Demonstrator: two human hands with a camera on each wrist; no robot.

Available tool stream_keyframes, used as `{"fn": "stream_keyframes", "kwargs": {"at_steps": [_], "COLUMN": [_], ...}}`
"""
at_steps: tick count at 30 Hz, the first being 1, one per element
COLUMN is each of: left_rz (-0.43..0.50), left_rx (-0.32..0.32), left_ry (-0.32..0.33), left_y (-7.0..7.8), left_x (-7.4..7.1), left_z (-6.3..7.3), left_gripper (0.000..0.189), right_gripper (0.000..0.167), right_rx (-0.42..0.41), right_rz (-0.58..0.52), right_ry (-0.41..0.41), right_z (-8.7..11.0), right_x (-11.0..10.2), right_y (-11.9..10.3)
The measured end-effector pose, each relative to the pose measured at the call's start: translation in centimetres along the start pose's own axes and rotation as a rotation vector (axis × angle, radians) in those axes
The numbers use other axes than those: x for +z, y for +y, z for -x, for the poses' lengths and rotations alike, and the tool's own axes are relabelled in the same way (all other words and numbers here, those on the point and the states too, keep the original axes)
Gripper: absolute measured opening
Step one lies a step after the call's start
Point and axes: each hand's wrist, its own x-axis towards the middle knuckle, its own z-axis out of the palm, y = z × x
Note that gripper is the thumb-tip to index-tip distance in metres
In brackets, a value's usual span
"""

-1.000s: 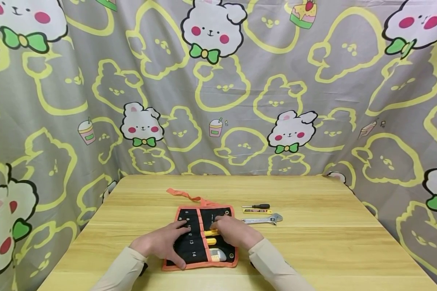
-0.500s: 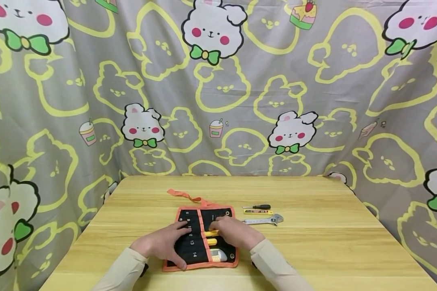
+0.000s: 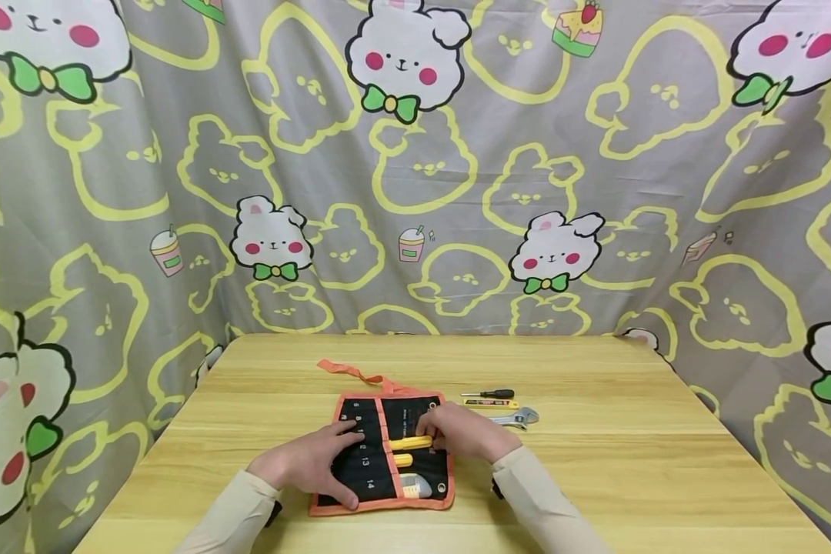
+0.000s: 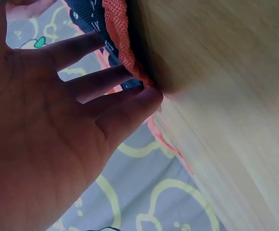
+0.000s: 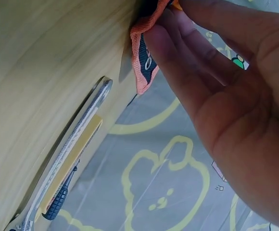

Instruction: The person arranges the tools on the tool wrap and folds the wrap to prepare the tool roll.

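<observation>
A black tool pouch with orange trim [image 3: 360,481] lies spread on the table, with printed numbers down its left half. My left hand [image 3: 301,462] rests on that half, fingers and thumb spread and pressing it at its left and front edges. A yellow handle [image 3: 408,444] sticks out of a pocket to the right. My right hand [image 3: 471,432] pinches its outer end with curled fingers. Below it are a second, shorter yellow handle [image 3: 403,460] and a grey-and-yellow tool [image 3: 415,485], both tucked in pockets. In the right wrist view, the right fingers [image 5: 161,43] are at the pouch's orange edge.
To the right of the pouch lie a black-handled screwdriver [image 3: 495,393], a flat yellow case [image 3: 492,403] and an adjustable wrench [image 3: 522,418], partly behind the right hand. An orange strap [image 3: 349,370] trails from the pouch's far edge. A patterned curtain [image 3: 415,292] surrounds the table.
My right hand has shifted right along the upper yellow handle to its outer end, uncovering more of the handle and pouch. The left hand stays in place.
</observation>
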Motion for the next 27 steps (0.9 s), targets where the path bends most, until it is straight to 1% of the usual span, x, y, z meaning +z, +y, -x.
{"fn": "stream_keyframes", "kwargs": {"at_steps": [4, 8, 11, 16, 23, 27], "left_rz": [-0.009, -0.014, -0.012, -0.006, -0.002, -0.004], "left_rx": [0.011, 0.007, 0.002, 0.005, 0.013, 0.011], "left_ry": [0.004, 0.005, 0.007, 0.012, 0.020, 0.027], "left_y": [0.1, 0.2, 0.2, 0.2, 0.3, 0.4], "left_x": [-0.1, -0.1, 0.1, 0.1, 0.0, 0.0], "left_z": [0.0, 0.0, -0.1, -0.1, -0.1, -0.2], "left_gripper": [0.098, 0.097, 0.098, 0.098, 0.098, 0.097], "right_gripper": [0.020, 0.021, 0.020, 0.021, 0.027, 0.029], "right_rx": [-0.011, 0.000, 0.009, -0.008, 0.011, 0.005], "right_rz": [-0.023, -0.027, -0.014, 0.019, -0.001, 0.028], "right_ry": [-0.001, -0.010, -0.010, 0.016, 0.018, 0.028], "right_z": [0.0, -0.1, -0.2, -0.4, -0.5, -0.6], "right_x": [0.0, 0.1, 0.4, 0.8, 1.1, 1.3], "right_y": [0.2, 0.2, 0.3, 0.2, 0.0, -0.2]}}
